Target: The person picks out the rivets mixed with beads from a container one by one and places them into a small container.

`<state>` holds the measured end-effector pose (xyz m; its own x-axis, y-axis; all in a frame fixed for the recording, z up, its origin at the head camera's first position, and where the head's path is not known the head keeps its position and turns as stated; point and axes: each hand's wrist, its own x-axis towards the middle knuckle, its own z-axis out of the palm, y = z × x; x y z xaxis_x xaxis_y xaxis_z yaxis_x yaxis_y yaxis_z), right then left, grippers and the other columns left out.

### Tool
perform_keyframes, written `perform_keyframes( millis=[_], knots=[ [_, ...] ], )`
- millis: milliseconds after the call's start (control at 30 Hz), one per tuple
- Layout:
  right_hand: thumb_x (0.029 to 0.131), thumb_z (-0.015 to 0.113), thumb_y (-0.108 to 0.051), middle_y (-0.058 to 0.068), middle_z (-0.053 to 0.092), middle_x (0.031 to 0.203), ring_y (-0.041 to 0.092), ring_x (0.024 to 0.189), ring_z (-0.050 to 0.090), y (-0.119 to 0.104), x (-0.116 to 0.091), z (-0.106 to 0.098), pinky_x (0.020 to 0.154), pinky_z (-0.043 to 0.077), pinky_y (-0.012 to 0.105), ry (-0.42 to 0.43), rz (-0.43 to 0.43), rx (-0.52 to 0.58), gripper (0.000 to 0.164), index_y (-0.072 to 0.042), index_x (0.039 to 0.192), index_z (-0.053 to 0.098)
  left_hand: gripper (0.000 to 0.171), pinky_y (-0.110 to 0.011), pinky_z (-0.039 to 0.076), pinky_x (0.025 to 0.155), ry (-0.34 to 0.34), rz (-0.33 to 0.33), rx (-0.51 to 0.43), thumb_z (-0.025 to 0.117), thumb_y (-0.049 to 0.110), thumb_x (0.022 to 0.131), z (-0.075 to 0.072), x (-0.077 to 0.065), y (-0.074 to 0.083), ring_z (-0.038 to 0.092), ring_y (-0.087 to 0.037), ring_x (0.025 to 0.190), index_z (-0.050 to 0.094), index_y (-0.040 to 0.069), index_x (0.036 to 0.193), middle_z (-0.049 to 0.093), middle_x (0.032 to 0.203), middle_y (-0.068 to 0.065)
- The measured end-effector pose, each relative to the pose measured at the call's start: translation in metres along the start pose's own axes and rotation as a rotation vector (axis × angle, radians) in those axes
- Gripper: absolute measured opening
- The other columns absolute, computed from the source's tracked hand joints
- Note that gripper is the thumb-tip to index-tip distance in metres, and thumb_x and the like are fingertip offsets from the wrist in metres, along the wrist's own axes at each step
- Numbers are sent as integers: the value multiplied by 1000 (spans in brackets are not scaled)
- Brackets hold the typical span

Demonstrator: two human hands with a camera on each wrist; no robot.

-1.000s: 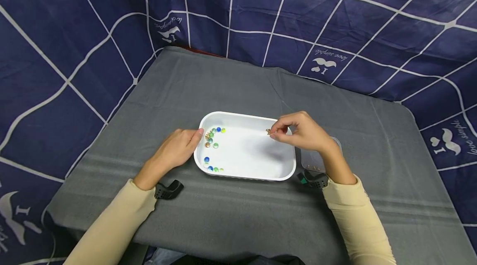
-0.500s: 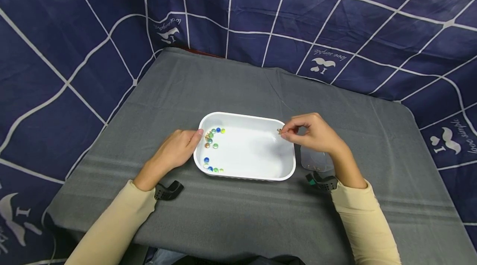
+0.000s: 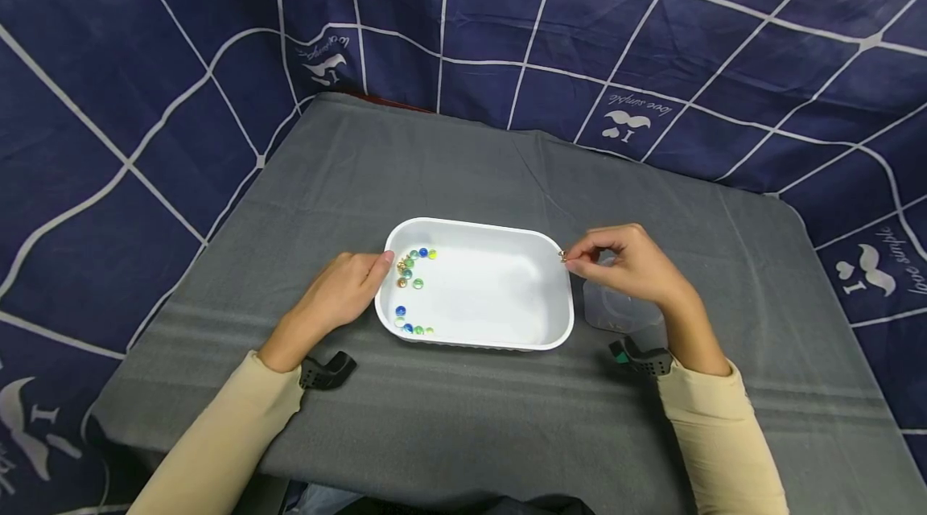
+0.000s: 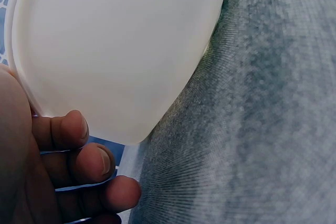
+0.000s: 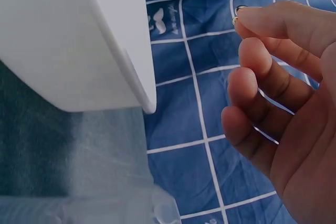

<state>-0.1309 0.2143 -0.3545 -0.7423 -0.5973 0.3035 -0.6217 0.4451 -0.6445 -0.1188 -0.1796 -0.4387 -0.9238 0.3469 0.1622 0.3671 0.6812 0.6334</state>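
Note:
A white oblong tray (image 3: 478, 290) stands on the grey cloth. My left hand (image 3: 346, 290) grips its left end, thumb on the rim; in the left wrist view the curled fingers (image 4: 97, 163) lie along the outer wall. My right hand (image 3: 624, 261) pinches a tiny gold-coloured piece (image 3: 562, 256) between thumb and index finger, just above the tray's right rim. Its exact kind is too small to tell. Several glass marbles (image 3: 418, 284) in green, blue and yellow are scattered along the tray's left side, with small gold bits (image 3: 402, 264) among them.
A clear plastic box (image 3: 611, 310) sits right of the tray, partly beneath my right hand and forearm; small bits at its bottom are hard to make out. Grey cloth (image 3: 463, 418) covers the table. A blue gridded curtain (image 3: 492, 16) hangs behind and at both sides.
My right hand has moved rightward with the gold piece, from over the tray's interior to its right rim. More of the clear box shows. My left hand has stayed on the tray.

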Motion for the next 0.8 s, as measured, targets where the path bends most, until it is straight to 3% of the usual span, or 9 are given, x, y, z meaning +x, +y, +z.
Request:
perform_keyframes(
  millis=[200, 367, 633, 800],
  knots=[
    [80, 74, 12, -3, 65, 74, 7, 66, 56, 2, -7, -6, 61, 46, 20, 21, -1, -1, 23, -10, 86, 74, 46, -40, 43, 58, -4, -4, 4, 40, 27, 108, 0, 0, 0, 52, -21, 61, 61, 9, 70, 55, 62, -4],
    [76, 73, 19, 0, 66, 73, 6, 64, 55, 2, -12, -10, 58, 45, 20, 41, 23, -13, 25, -6, 84, 73, 47, -40, 43, 58, -7, -7, 3, 40, 28, 108, 0, 0, 0, 52, -21, 61, 61, 9, 70, 55, 62, -4],
    [75, 69, 23, 9, 65, 70, 7, 63, 54, -26, -15, -16, 60, 45, 19, 65, 57, -55, 23, 1, 81, 71, 48, -42, 45, 59, 0, -2, -1, 39, 29, 108, 1, 0, -2, 53, -21, 62, 61, 10, 70, 57, 63, -5],
    [75, 70, 22, 10, 65, 71, 6, 64, 54, -25, -22, -20, 61, 45, 18, 93, 88, -68, 20, 3, 80, 71, 47, -44, 46, 61, 1, -2, 0, 39, 28, 108, 2, 1, -3, 56, -22, 64, 63, 9, 73, 61, 68, -7]
  ],
)
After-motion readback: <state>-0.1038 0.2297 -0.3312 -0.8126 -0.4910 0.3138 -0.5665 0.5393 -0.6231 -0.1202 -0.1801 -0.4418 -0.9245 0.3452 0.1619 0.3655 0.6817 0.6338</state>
